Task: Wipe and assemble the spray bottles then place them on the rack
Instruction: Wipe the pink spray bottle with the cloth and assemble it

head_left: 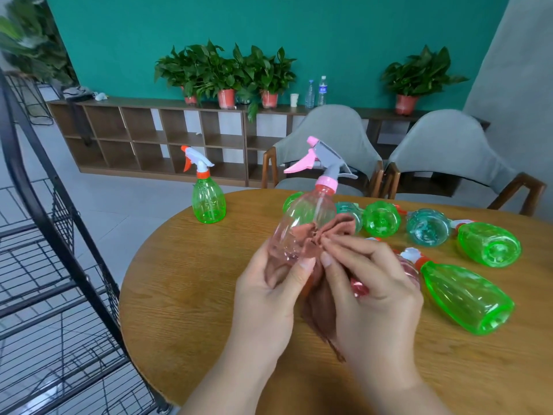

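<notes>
Pink spray bottle [302, 217], clear smooth plastic, gripped in left hand [266, 295]; fingers [353, 250] of right hand [377, 289] pinch crumpled brown cloth [320, 310].

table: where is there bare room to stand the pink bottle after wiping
Bare wood lies on the left part of the table, between the upright green bottle and the left hand, and along the near edge right of the right hand. The far right side is crowded with lying green bottles and teal bottles.

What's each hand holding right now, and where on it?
Left hand grips the pink spray bottle by its lower body, near the base. Right hand pinches the bunched brown cloth against it.
</notes>
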